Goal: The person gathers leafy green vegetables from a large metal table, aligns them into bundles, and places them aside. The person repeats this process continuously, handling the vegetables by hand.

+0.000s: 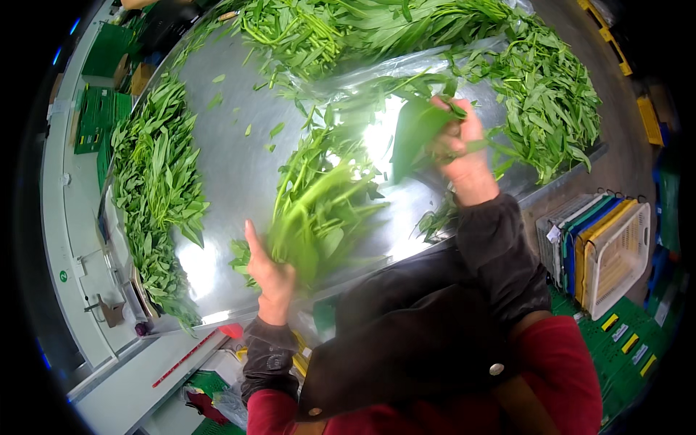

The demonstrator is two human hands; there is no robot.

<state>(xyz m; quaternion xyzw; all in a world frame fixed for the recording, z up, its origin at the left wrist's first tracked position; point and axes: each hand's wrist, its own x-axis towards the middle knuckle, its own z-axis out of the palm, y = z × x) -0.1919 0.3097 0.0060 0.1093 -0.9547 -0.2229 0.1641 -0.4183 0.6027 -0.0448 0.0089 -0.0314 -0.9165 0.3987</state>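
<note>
Fresh leafy greens with long pale stems, which look like water spinach, lie on a stainless steel table (217, 141). Low on the near side, my left hand (272, 277) grips a bunch of leafy greens (321, 234), thumb raised. Motion blurs this bunch, and leaves hide most of the fingers. Over to the right, my right hand (459, 138) is closed around a few leaves (418, 130), above the table. A broad blurred leaf hangs from it on the left side. Small loose leaves (276, 129) are scattered on the metal.
Long heaps of greens line the left side (157, 201) and right side (544, 103). Another heap (380, 27) covers the far side, beside clear plastic film (380, 68). Plastic crates (614, 255) stand at right. A wooden handle (228, 15) shows at the far edge.
</note>
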